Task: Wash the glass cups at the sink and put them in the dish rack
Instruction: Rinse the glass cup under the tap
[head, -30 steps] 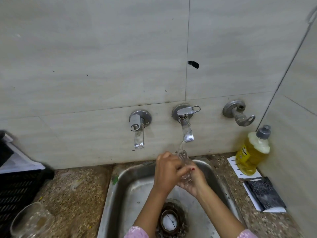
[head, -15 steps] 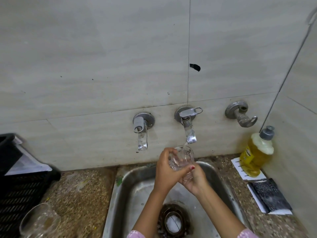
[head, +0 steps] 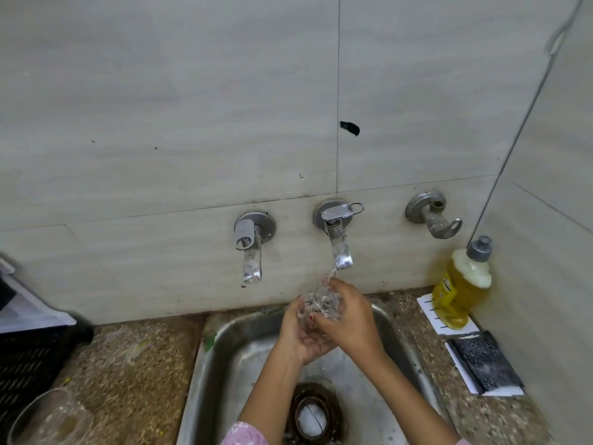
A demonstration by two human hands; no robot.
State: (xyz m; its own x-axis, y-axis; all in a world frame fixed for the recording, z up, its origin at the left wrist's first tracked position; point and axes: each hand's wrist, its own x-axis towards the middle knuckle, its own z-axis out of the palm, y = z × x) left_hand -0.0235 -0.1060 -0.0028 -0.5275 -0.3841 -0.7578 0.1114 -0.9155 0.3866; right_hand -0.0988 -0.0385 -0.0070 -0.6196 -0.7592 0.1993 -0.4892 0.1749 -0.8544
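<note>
- Pale grey tiled wall (head: 160, 123) fills the upper part of the view, with a side wall meeting it at the right.
- Speckled brown stone counter (head: 134, 374) runs along the wall's foot on both sides of the basin.
- Steel sink (head: 224, 364) is set into the counter, wet, with a dark ringed drain (head: 314, 415) at its bottom.
- Black slatted rack (head: 29, 364) stands at the far left on the counter.
- Second glass cup (head: 51, 419) sits in the lower left corner just beside the rack, cut off by the frame.
- Yellow soap bottle (head: 459, 287) stands upright in the right corner; a dark scrub pad (head: 484, 361) lies near it.
- Middle tap (head: 337, 239) is running; the left tap (head: 252, 248) is dry.
- Right hand (head: 353, 319) wraps its fingers over the glass cup from above and the right.
- Left hand (head: 298, 332) cups it from below, palm up, fingers curled round it.
- Glass cup (head: 324, 303) is held between both hands above the sink's back edge, directly under the stream. Water blurs it, so which way its mouth and long axis point cannot be told.
</note>
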